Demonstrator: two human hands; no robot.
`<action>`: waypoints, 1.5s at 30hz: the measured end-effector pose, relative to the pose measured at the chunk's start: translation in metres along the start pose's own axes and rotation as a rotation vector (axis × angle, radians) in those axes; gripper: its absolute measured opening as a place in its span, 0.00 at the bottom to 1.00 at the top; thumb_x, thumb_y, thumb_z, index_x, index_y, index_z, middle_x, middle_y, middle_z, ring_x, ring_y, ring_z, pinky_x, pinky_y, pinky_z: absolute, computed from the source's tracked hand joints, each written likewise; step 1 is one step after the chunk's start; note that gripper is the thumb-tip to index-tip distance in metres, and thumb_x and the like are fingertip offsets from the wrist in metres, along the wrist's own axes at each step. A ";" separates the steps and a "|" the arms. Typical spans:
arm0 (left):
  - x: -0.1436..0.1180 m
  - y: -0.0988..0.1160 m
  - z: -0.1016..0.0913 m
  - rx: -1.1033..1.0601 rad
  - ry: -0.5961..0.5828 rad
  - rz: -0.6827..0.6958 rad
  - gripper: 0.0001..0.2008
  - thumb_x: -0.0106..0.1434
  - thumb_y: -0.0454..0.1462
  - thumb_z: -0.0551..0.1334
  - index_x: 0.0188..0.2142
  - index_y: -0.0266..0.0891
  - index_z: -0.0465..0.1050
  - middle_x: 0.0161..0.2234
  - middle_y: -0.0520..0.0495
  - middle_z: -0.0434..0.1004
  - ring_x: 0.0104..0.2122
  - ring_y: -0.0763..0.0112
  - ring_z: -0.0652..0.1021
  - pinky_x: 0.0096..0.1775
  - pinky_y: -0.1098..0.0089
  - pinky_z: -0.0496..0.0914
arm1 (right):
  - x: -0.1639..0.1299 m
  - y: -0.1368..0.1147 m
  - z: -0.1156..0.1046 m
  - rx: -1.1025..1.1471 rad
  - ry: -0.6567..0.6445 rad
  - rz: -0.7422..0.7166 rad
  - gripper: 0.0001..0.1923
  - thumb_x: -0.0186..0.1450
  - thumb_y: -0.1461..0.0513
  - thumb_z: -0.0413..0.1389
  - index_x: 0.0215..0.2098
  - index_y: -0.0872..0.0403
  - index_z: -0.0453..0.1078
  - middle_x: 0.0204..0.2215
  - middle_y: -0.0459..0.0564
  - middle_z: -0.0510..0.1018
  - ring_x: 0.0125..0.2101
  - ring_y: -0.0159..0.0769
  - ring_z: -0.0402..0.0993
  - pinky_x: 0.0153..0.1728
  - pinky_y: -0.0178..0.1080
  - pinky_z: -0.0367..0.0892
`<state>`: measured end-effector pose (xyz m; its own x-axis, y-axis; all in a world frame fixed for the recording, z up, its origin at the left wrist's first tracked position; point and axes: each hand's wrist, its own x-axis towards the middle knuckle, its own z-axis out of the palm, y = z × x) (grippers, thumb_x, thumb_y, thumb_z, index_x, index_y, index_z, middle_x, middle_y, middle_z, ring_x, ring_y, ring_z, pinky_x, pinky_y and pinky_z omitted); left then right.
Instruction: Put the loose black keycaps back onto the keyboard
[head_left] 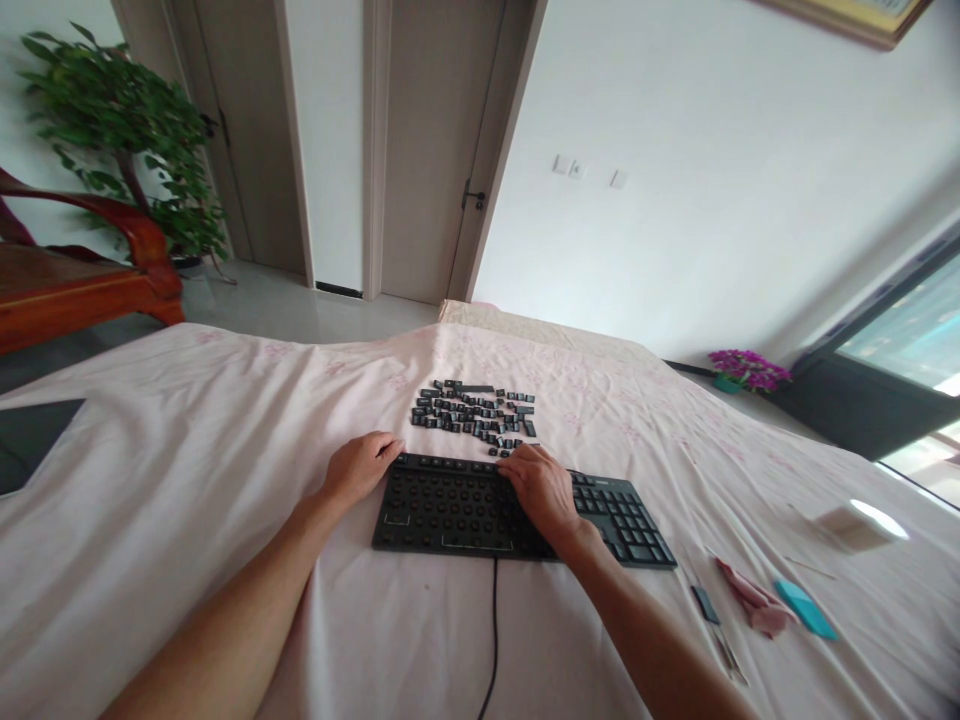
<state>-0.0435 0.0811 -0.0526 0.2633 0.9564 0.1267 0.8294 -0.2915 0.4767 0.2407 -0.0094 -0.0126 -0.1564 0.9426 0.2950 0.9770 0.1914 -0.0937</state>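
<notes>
A black keyboard (442,505) lies flat on a pink cloth, its cable (495,620) running toward me. Its left and middle parts are stripped of most keycaps, while the top row and the right-hand number pad still carry theirs. My left hand (365,463) is closed, with its fingertips at the keyboard's upper left corner. Bent over the top row, my right hand (541,487) is closed with fingertips pressed together; whatever they pinch is hidden. Just beyond the keyboard sit loose black keycaps (450,406) in rough rows, with a long space bar (475,388) at the back.
To the right lie tweezers (726,650), a small dark piece (703,603), a crumpled pink cloth (757,600), a teal block (806,610) and a pale round container (859,525). A dark flat panel (34,440) rests at the left edge. A wooden chair (142,250) stands beyond.
</notes>
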 end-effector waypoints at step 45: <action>-0.002 0.004 -0.004 -0.019 -0.001 -0.003 0.18 0.66 0.47 0.49 0.30 0.43 0.73 0.33 0.51 0.78 0.33 0.70 0.75 0.30 0.73 0.56 | 0.069 0.000 0.002 -0.159 -0.261 0.044 0.09 0.63 0.62 0.55 0.34 0.47 0.78 0.38 0.47 0.78 0.44 0.40 0.68 0.40 0.36 0.59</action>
<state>-0.0430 0.0779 -0.0476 0.2615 0.9571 0.1245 0.8206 -0.2884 0.4935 0.2297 0.0563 0.0055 -0.1248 0.9915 0.0376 0.9909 0.1226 0.0548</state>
